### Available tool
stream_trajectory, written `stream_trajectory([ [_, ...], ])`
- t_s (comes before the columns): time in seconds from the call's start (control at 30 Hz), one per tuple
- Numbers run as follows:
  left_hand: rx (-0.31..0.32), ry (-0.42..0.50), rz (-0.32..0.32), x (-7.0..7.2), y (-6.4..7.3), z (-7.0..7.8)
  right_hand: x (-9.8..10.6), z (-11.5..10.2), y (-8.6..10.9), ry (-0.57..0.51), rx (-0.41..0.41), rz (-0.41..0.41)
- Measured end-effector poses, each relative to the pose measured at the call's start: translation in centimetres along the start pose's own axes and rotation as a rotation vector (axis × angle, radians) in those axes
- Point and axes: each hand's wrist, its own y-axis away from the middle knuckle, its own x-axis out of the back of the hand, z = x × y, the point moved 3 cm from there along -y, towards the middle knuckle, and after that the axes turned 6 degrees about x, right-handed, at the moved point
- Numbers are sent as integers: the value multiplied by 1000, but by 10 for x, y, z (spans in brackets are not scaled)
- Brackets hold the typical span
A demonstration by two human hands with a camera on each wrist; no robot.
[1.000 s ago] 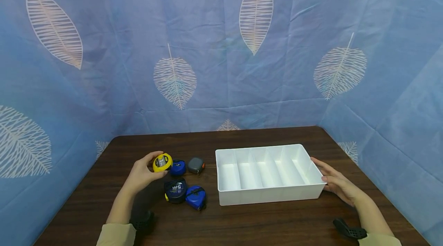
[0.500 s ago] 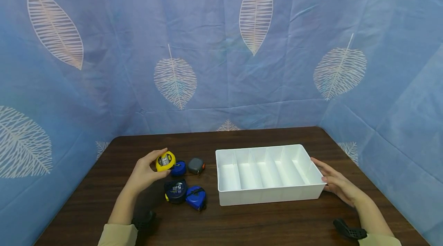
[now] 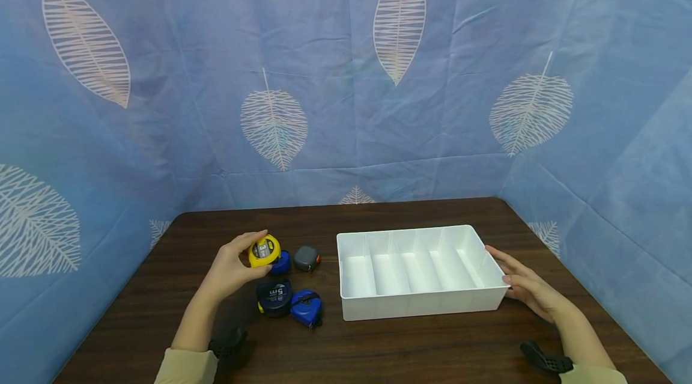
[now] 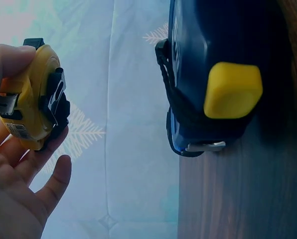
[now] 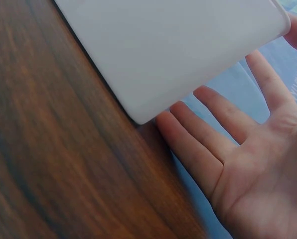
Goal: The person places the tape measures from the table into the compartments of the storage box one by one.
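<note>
My left hand (image 3: 227, 270) grips a yellow tape measure (image 3: 264, 250) between thumb and fingers. In the left wrist view the belt clip of this tape measure (image 4: 41, 99) shows, and its case is apart from the table. Just behind it, partly hidden, is a small blue tape measure (image 3: 281, 262). A dark navy tape measure (image 3: 274, 298) lies nearer to me, and its yellow button fills part of the left wrist view. My right hand (image 3: 527, 285) touches the right end of a white divided tray (image 3: 421, 306), fingers fairly straight and thumb at the rim.
A grey tape measure (image 3: 306, 258) lies right of the small blue one. Another blue tape measure (image 3: 306, 308) with a black strap sits beside the navy one. Everything rests on a dark wooden table (image 3: 378, 348), with blue leaf-patterned cloth (image 3: 324, 131) hanging around it.
My left hand has moved slightly right and away from me with the yellow tape measure, which now overlaps the small blue one more. The right hand and tray have stayed put.
</note>
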Motion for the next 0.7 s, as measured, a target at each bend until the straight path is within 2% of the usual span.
stream_trajectory([
  [0.7, -83, 11, -8, -6, 0, 20, 1, 0, 0, 8, 10, -9],
])
